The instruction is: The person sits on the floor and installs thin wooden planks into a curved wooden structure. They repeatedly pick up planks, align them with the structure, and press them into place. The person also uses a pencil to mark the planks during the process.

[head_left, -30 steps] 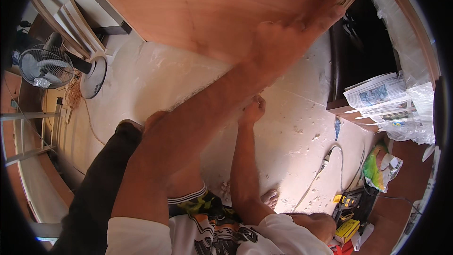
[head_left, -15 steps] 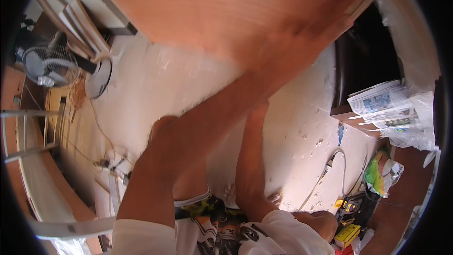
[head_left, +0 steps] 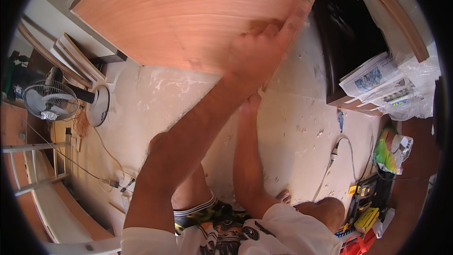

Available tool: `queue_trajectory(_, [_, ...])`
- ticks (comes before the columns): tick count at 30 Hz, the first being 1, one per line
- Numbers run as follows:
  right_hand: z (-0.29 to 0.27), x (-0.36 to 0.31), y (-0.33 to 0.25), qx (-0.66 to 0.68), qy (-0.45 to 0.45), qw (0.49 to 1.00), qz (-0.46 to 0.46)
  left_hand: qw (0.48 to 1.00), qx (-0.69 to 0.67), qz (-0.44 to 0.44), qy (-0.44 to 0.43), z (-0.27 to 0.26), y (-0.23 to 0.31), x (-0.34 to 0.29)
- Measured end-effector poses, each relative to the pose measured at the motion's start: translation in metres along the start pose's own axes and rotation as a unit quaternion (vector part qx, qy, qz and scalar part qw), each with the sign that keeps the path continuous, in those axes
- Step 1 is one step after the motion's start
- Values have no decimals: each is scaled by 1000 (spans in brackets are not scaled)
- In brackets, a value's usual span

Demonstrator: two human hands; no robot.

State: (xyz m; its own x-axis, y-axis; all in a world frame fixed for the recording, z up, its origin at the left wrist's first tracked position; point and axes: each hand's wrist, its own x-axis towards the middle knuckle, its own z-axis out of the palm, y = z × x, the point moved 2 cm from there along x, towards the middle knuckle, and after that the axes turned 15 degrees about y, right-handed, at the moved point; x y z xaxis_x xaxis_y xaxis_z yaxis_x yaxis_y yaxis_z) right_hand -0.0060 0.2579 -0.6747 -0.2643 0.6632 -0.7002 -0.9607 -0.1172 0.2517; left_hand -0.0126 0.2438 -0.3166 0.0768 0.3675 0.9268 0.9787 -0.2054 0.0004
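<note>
A large reddish-brown wooden panel (head_left: 188, 23) stands tilted at the top, its grain facing me. My left hand (head_left: 259, 47) reaches across to its right edge. The fingers are bent against the face, and one digit stretches along the narrow edge near the top. Lower down, my right hand (head_left: 251, 103) is closed at the panel's bottom right corner. The left wrist and forearm partly cover it, so its fingers show only in part.
A fan (head_left: 52, 99) lies tipped on the dusty floor at left, near a metal ladder (head_left: 35, 146). At right stand a dark cabinet (head_left: 349, 33) with newspaper (head_left: 368, 78) and plastic on it, a cable (head_left: 325, 170), a green bag (head_left: 389, 148) and a yellow box (head_left: 367, 219).
My view has shifted, so the panel shows more of its left and lower edges. My left hand, blurred before, now sits clearer at the right edge. The panel's bottom corner now shows by my right hand.
</note>
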Motion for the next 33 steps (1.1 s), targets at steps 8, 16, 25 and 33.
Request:
queue_trajectory(8, [20, 1, 12, -114, 27, 988, -104, 997, 20, 4, -69, -2, -5, -3])
queue_trajectory(16, [32, 7, 7, -130, 36, 981, -138, 996, 7, -4, -86, 0, -3, -2])
queue_trajectory(25, [94, -100, 48, -131, -59, 978, -153, 994, 13, -12, -105, -6, -9, -3])
queue_trajectory(33, [90, -89, 50, -116, -22, 973, -197, 998, -16, 9, -56, -5, -1, -1])
